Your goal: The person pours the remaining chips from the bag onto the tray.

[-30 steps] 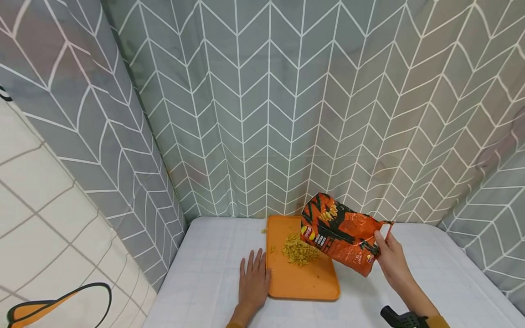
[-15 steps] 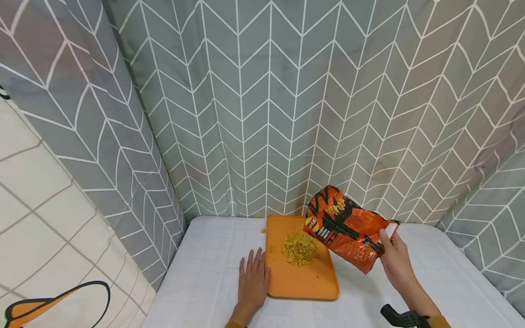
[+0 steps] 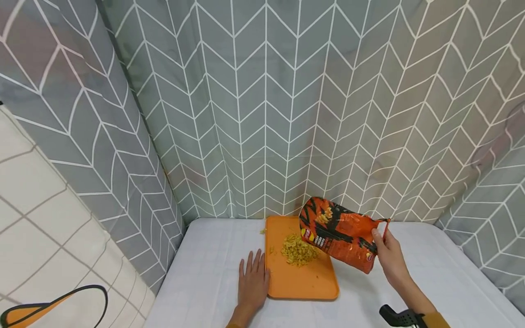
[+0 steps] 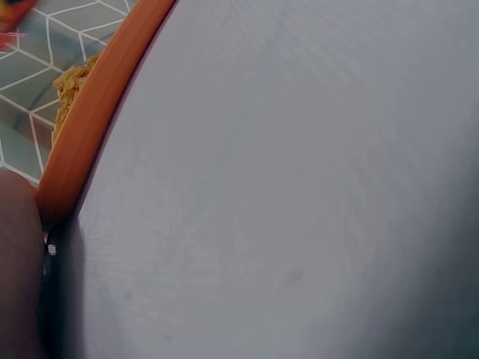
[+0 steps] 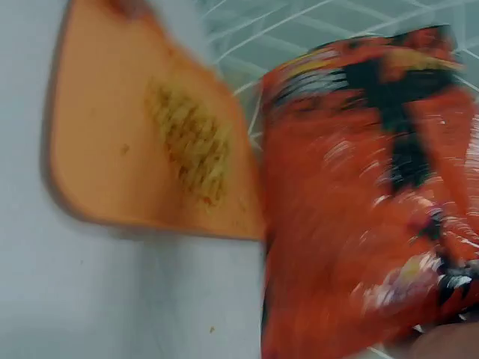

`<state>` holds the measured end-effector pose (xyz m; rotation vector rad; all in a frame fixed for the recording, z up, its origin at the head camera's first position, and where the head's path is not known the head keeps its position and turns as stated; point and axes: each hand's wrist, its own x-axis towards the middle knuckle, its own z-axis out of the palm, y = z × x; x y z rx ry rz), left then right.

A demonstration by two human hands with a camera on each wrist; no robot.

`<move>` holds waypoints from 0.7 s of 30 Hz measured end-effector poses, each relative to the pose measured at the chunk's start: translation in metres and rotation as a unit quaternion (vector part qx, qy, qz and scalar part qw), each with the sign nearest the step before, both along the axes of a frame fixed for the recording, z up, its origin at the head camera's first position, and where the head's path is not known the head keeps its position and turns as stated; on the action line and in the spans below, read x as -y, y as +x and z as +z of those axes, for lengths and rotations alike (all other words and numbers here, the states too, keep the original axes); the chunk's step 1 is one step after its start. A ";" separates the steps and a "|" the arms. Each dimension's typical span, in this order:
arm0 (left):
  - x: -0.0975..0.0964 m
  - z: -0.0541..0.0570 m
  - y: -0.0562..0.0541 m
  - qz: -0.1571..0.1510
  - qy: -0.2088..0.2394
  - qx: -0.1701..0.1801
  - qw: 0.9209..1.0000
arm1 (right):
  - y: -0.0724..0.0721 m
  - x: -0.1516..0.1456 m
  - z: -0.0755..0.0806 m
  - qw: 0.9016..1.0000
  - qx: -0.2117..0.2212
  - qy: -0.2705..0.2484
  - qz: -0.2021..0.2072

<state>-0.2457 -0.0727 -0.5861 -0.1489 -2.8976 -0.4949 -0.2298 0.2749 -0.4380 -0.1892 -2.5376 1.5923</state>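
My right hand (image 3: 390,259) pinches one corner of a red and black snack bag (image 3: 338,234) and holds it tilted above the right side of an orange tray (image 3: 301,287). The bag's other end hangs over the tray's back right. A heap of small yellow snack pieces (image 3: 298,249) lies in the tray; the right wrist view shows the same pieces (image 5: 191,146) beside the bag (image 5: 352,217). With fingers straight, my left hand (image 3: 253,282) rests flat on the table, its thumb side against the tray's left edge. In the left wrist view the tray's side (image 4: 90,112) shows.
A white cloth (image 3: 205,273) covers the table. A few stray pieces (image 3: 263,231) lie just left of the tray. Grey patterned curtains (image 3: 283,114) hang behind and at the sides. An orange object with a dark cord loop (image 3: 37,310) shows at the lower left.
The bag in my right hand rises slightly to the right, then comes back down to the left over the tray. My left hand and the heap look the same.
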 end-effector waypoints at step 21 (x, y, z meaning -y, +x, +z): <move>0.002 -0.002 -0.001 -0.001 -0.004 -0.001 1.000 | 0.002 0.008 -0.003 0.989 -0.059 0.136 -0.015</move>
